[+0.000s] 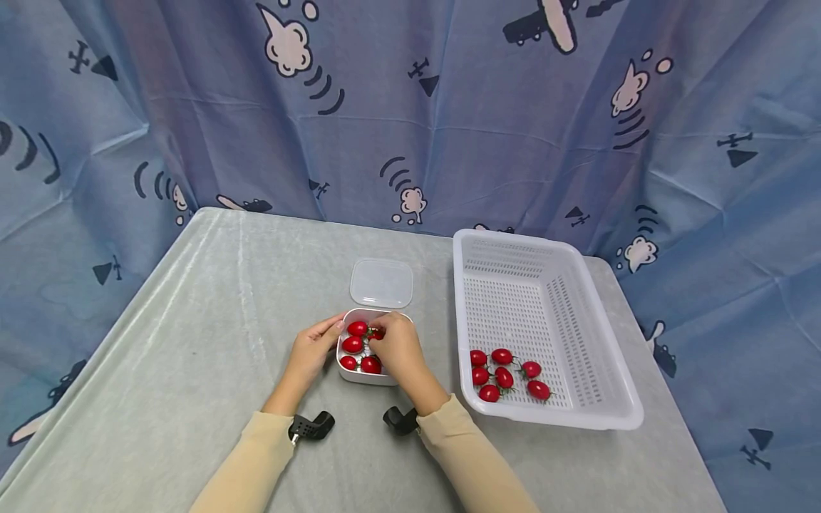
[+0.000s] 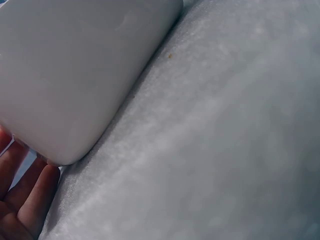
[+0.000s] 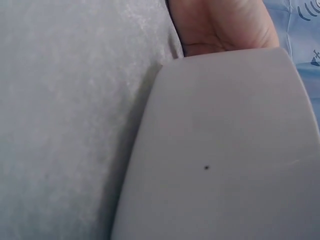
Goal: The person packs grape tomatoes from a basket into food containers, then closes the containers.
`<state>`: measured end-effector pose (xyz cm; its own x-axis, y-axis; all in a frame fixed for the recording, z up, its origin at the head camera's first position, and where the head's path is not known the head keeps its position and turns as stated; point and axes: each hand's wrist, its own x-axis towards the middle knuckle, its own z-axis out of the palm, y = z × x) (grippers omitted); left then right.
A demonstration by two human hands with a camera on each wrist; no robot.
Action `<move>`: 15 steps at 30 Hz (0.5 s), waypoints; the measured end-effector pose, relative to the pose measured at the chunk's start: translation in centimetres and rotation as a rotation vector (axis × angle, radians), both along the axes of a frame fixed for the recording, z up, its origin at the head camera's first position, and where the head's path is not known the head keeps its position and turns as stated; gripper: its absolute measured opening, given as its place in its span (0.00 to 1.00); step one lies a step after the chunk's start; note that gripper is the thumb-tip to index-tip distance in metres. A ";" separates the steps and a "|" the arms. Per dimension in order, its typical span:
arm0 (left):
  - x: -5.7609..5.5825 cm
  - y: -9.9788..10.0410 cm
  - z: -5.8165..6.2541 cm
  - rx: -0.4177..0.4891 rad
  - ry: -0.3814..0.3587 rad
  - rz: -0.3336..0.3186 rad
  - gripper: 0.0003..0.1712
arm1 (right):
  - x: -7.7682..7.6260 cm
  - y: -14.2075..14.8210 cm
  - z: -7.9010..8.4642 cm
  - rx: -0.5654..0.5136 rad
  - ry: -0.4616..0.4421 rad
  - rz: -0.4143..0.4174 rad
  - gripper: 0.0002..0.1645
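A white rectangular box (image 1: 367, 380) stands on the table with several red cherry tomatoes (image 1: 352, 345) inside. My left hand (image 1: 312, 350) holds its left side, thumb at the rim; in the left wrist view the fingers (image 2: 41, 195) touch the box's outer wall (image 2: 85, 75). Over the box's right half, my right hand (image 1: 399, 347) reaches in with bent fingers and pinches a cherry tomato (image 1: 377, 333), partly covered by the fingers. The right wrist view has the box wall (image 3: 225, 145) in front, hiding the fingertips. Part of a hand (image 3: 225, 25) shows behind it.
A clear lid (image 1: 381, 283) lies flat just behind the box. To the right stands a large white slotted basket (image 1: 513, 306), with several cherry tomatoes (image 1: 504, 377) in its near left corner. A blue patterned curtain (image 1: 359, 142) hangs behind the cloth-covered table (image 1: 192, 342).
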<state>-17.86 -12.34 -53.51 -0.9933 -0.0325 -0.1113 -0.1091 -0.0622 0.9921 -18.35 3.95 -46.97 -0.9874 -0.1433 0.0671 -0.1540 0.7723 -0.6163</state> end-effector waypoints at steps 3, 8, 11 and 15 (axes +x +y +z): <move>0.0 0.0 0.0 0.005 -0.001 0.002 0.21 | 0.1 0.1 0.0 -0.004 0.008 0.007 0.10; 0.0 0.1 0.0 0.002 -0.004 0.009 0.21 | 0.3 0.5 0.6 -0.075 0.047 0.014 0.10; 0.0 0.1 0.0 -0.004 0.001 0.014 0.21 | 0.7 0.8 1.6 -0.163 0.098 0.027 0.11; 0.0 0.1 0.0 0.003 0.000 0.017 0.21 | 1.7 1.6 4.1 -0.346 0.095 0.064 0.10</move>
<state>-17.90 -12.25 -53.48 -0.9926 -0.0490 -0.1114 -0.1080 -0.0666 0.9919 -16.65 5.52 -42.89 -0.9641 -0.1577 0.2137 -0.2648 0.5077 -0.8198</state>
